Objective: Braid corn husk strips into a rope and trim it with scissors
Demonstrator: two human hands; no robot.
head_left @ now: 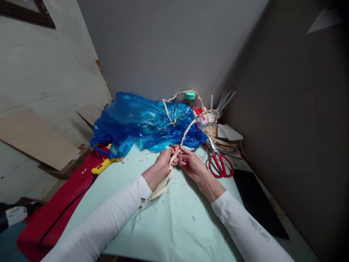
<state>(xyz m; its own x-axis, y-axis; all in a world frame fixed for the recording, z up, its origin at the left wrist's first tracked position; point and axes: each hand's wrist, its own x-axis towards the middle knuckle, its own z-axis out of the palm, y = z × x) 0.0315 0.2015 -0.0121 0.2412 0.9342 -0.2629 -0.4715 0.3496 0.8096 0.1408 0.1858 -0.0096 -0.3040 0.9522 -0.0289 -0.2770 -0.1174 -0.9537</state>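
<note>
Steadying a pale braided fibre cord [185, 134] by its thin red tie [172, 147], the left hand [163, 162] grips; the right hand's [194, 167] hold is unclear.

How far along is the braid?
Done: the long stretch of braid looping past the blue bag looks plaited. In hand: left hand grips it near a red strip, right hand's fingers close by. Left, probably: the loose strands trailing below, apparently unplaited.
</note>
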